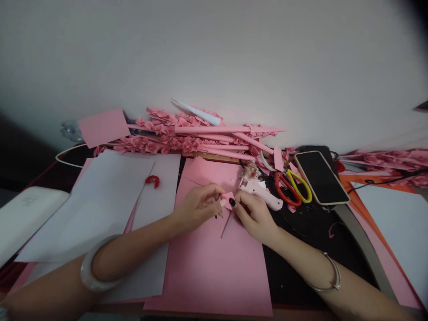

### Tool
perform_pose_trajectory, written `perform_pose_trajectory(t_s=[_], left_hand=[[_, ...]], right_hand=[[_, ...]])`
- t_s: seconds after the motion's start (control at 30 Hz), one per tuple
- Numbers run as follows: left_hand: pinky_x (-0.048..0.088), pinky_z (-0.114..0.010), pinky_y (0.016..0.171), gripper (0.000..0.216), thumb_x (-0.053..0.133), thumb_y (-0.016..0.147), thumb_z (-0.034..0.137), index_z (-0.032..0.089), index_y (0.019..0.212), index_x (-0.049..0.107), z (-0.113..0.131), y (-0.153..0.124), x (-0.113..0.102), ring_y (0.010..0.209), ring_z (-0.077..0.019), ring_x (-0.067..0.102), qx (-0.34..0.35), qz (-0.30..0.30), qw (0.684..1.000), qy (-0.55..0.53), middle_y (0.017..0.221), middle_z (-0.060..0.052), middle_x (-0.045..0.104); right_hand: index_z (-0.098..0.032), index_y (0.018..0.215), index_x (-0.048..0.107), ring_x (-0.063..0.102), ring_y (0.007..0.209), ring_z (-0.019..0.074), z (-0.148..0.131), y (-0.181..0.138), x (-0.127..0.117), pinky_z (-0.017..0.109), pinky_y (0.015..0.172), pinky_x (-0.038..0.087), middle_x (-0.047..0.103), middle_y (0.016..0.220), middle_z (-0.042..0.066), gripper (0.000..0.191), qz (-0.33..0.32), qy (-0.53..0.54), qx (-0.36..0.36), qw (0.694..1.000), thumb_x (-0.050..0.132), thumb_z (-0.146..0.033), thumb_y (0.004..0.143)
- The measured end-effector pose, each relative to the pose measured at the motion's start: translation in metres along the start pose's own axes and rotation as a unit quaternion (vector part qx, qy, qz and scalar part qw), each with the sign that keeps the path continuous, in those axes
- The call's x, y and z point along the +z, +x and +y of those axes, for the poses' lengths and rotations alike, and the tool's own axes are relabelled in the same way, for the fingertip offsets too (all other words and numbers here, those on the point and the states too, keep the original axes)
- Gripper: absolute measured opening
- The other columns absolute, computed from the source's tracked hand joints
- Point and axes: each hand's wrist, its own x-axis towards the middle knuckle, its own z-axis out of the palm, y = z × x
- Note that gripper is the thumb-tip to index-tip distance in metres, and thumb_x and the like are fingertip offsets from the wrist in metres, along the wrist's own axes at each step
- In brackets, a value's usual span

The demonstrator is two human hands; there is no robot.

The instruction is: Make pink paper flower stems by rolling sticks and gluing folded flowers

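My left hand and my right hand meet over a large pink paper sheet. Between them is a small piece of pink paper, pinched by the thumb and fingers of each. Part of the piece is covered by the fingertips. Just below the right fingers shows a thin grey stick; whether it is held or lies on the sheet I cannot tell. Beyond my right hand lies a pink glue gun, its nozzle end crusted with bits.
Scissors with red handles and yellow handles lie near a phone. Pink paper flowers and rolled paper cones line the wall. White sheets, a red clip-like piece and a white box-like device are left.
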Motion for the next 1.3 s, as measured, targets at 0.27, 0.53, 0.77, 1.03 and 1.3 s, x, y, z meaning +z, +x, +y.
perform_pose_trajectory(t_s=[0.27, 0.53, 0.77, 1.03, 1.3], left_hand=[[0.039, -0.016, 0.037, 0.044, 0.040, 0.089, 0.044, 0.013, 0.061, 0.052, -0.0017, 0.0006, -0.0015, 0.037, -0.0060, 0.049, -0.088, -0.025, 0.996, 0.005, 0.049, 0.001, 0.055], [0.041, -0.017, 0.043, 0.041, 0.041, 0.090, 0.041, 0.014, 0.061, 0.051, -0.0005, 0.0003, -0.0028, 0.043, -0.0071, 0.051, -0.080, -0.071, 0.994, 0.024, 0.049, 0.001, 0.055], [0.042, -0.016, 0.042, 0.042, 0.041, 0.090, 0.042, 0.013, 0.063, 0.054, -0.0025, 0.0007, -0.0018, 0.042, -0.0069, 0.051, -0.063, -0.073, 0.995, 0.037, 0.050, 0.002, 0.054], [0.043, -0.016, 0.043, 0.039, 0.042, 0.090, 0.038, 0.013, 0.062, 0.054, -0.0038, 0.0007, -0.0024, 0.042, -0.0061, 0.051, -0.053, -0.079, 0.994, 0.055, 0.049, 0.002, 0.055], [0.043, -0.015, 0.043, 0.038, 0.042, 0.090, 0.036, 0.013, 0.061, 0.052, -0.0046, 0.0005, -0.0020, 0.041, -0.0059, 0.052, -0.051, -0.076, 0.992, 0.085, 0.050, 0.002, 0.056]], right_hand=[[-0.020, 0.065, 0.038, 0.034, 0.047, 0.0095, -0.0025, -0.0011, -0.0006, 0.023, 0.048, 0.029, 0.039, 0.053, -0.005, 0.024, -0.039, 0.042, -0.026, 0.998, 0.041, -0.017, 0.088], [-0.020, 0.065, 0.038, 0.035, 0.046, 0.0094, -0.0008, -0.0013, -0.0015, 0.023, 0.048, 0.031, 0.041, 0.052, -0.005, 0.024, -0.038, 0.049, -0.014, 0.998, 0.041, -0.018, 0.088], [-0.019, 0.066, 0.042, 0.037, 0.046, 0.0092, 0.0002, -0.0011, -0.0019, 0.022, 0.046, 0.031, 0.043, 0.054, -0.004, 0.023, -0.034, 0.068, 0.010, 0.997, 0.042, -0.021, 0.089], [-0.019, 0.068, 0.044, 0.038, 0.046, 0.0090, 0.0007, -0.0014, -0.0019, 0.022, 0.046, 0.031, 0.044, 0.054, -0.004, 0.022, -0.038, 0.078, 0.017, 0.996, 0.042, -0.021, 0.090], [-0.018, 0.068, 0.044, 0.037, 0.045, 0.0082, 0.0013, -0.0026, -0.0020, 0.021, 0.046, 0.030, 0.043, 0.055, -0.004, 0.022, -0.042, 0.079, 0.018, 0.996, 0.042, -0.020, 0.090]])
